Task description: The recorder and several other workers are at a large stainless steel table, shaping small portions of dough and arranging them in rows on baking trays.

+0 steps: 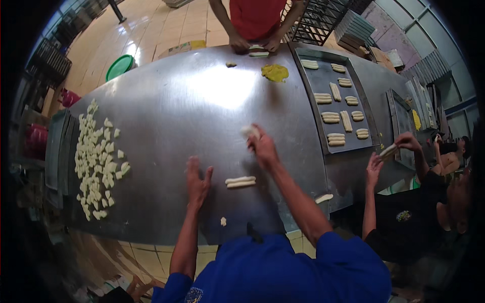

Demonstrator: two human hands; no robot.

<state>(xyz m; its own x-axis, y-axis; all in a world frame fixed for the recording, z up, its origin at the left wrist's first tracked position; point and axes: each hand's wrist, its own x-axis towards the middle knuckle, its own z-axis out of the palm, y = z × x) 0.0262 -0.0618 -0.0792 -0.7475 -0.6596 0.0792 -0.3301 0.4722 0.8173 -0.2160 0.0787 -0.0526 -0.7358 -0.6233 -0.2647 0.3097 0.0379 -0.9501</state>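
Observation:
My right hand (263, 147) is closed around a pale piece of dough (248, 132) above the middle of the steel table (166, 136). With fingers stretched out and nothing in it, my left hand (197, 183) hovers over or rests on the table; which of the two I cannot tell. Between my forearms lie dough strips (241, 182), side by side and touching. Closer to my body is a small dough scrap (223, 221). Many cut dough pieces (101, 164) are scattered across the left end of the table.
A tray (319, 132) holds several grouped dough strips at the right. Yellow paste (275, 73) lies near the far edge, where a person in red (255, 20) handles dough. At the right, another person in black (404, 217) holds a dough strip (388, 151). A single strip (324, 198) lies near the front edge.

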